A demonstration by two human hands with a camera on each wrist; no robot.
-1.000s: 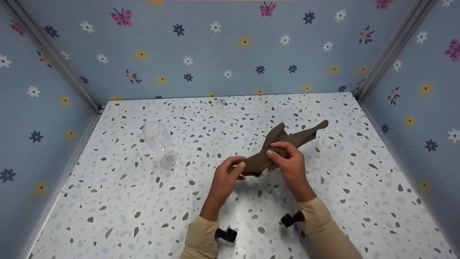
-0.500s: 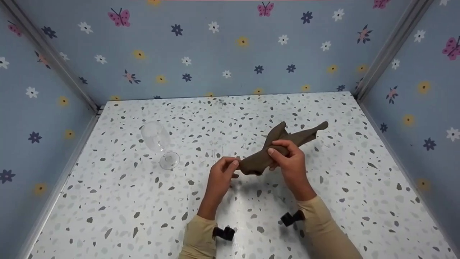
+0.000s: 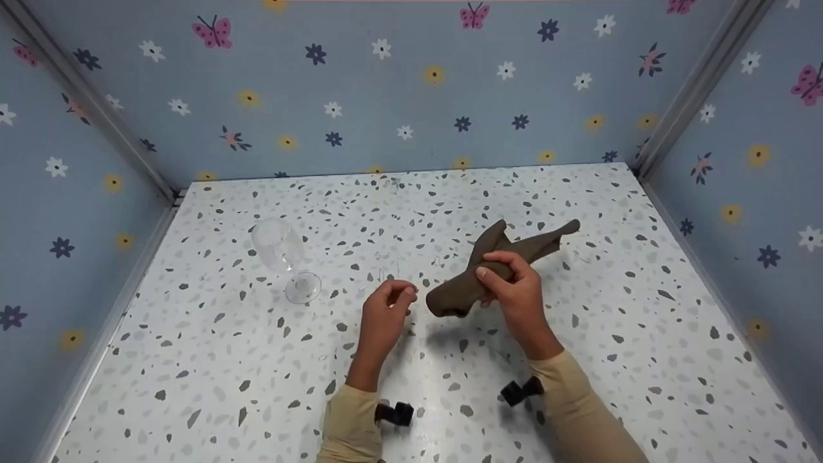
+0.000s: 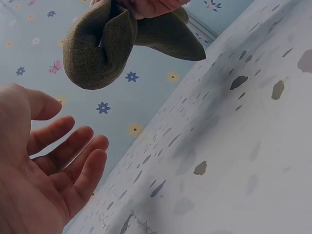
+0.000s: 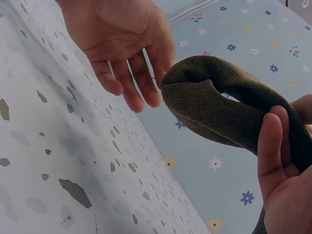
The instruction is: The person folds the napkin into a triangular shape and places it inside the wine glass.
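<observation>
My right hand pinches a brown cloth between thumb and fingers, above the table. In the head view, the cloth's rounded folded end points to the left hand, and two narrower tails spread toward the upper right. From the right wrist view, the cloth shows a doubled-over fold with a gap inside. My left hand is just left of the folded end, apart from it. Its fingers are loosely bent and hold nothing in the left wrist view.
A clear wine glass stands left of both hands on the white speckled table. Blue flowered panels enclose the table at the back and both sides. A black wrist mount sits on the left sleeve.
My left hand has let go of the cloth's folded end and moved left, away from it. The right hand keeps its hold and has barely shifted.
</observation>
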